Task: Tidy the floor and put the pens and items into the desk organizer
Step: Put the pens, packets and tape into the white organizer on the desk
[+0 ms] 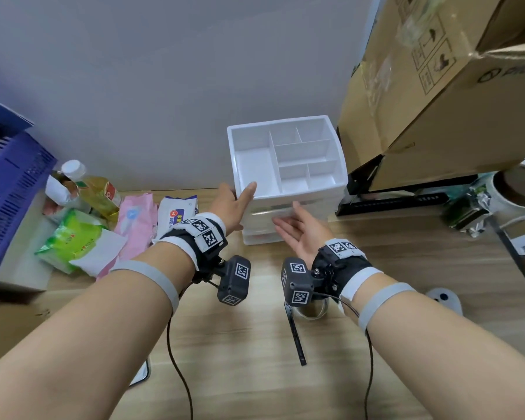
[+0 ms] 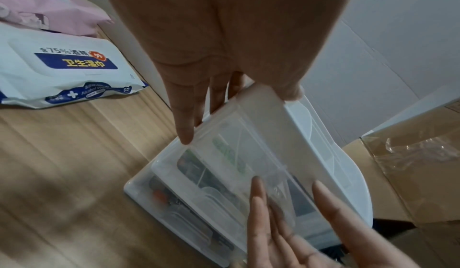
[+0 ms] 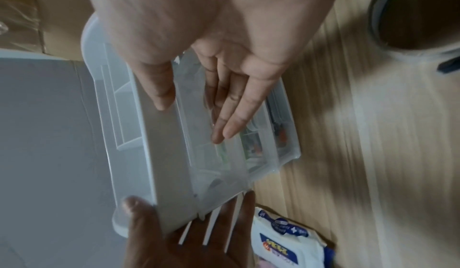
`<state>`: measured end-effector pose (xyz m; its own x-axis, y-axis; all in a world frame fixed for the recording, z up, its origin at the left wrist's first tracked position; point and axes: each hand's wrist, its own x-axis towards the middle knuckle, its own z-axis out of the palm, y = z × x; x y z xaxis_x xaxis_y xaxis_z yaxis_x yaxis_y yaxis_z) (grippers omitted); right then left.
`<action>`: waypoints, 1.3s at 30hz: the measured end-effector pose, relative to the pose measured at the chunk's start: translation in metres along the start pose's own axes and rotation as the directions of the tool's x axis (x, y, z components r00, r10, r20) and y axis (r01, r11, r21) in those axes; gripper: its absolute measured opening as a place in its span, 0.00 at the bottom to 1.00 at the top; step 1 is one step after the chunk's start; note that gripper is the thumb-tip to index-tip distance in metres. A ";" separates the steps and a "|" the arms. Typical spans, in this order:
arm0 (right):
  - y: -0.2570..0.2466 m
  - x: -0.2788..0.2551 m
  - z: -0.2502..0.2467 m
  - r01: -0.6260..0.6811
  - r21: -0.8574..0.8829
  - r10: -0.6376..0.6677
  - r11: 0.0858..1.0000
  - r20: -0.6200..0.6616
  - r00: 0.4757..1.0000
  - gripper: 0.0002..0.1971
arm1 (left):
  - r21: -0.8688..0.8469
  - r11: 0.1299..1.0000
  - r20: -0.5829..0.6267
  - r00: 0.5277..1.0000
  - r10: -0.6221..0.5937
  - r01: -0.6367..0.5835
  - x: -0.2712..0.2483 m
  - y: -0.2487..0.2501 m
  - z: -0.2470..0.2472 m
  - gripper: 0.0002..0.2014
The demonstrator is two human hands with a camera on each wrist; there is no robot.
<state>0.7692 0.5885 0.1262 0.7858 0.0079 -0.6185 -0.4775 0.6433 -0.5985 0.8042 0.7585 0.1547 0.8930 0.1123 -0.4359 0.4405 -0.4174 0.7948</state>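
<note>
- White plastic desk organizer (image 1: 285,165) stands on the wood floor (image 1: 255,374) against the grey wall (image 1: 164,71), at about 12 o'clock from both my wrists, its open compartments facing up and its clear drawers facing me.
- My left hand (image 1: 232,204) is at the organizer's near left corner, fingers straight, thumb lying against the top rim; I can't tell from the head view how firmly it presses. It holds nothing.
- My right hand (image 1: 297,228) is flat, palm turned inward, fingers straight and apart, just in front of the drawer fronts at about 1 o'clock from my wrist. In the right wrist view its fingertips (image 3: 230,132) lie over the clear drawer (image 3: 248,134); touching or just shy, I can't say.
- The left hand is the nearer one to the body of the box; the right is the nearer to the drawers.
- A black pen (image 1: 296,338) lies on the floor at 6 o'clock from my right wrist, long axis running roughly 12 to 6, well apart from the organizer.
- I judge I am squaring up the organizer before loading it; the pen would fall to the right hand.
</note>
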 end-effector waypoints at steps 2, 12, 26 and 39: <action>0.001 -0.006 -0.004 -0.002 -0.028 0.001 1.000 -0.020 1.000 0.15 | 0.016 1.000 0.016 1.000 -0.002 0.002 0.002 0.000 -0.004 0.35; 0.021 -0.046 -0.050 -0.038 -0.139 0.040 0.990 0.011 0.999 0.21 | -0.140 0.990 0.004 1.000 0.012 -0.011 -0.001 -0.015 -0.003 0.38; 0.059 -0.053 -0.138 0.051 -0.977 -0.058 0.209 0.040 0.998 0.07 | 0.348 0.919 0.330 0.893 -0.305 0.185 -0.055 -0.147 0.047 0.11; 0.052 -0.042 -0.203 0.176 -0.962 -0.182 -0.207 0.214 0.960 0.17 | 0.715 0.699 0.216 0.959 -0.184 -0.027 -0.087 -0.158 0.166 0.29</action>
<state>0.6317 0.4661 0.0170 0.9252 0.0549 -0.3755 -0.1411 -0.8688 -0.4746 0.6412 0.6645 -0.0029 0.7548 -0.0105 -0.6559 0.2173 -0.9394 0.2652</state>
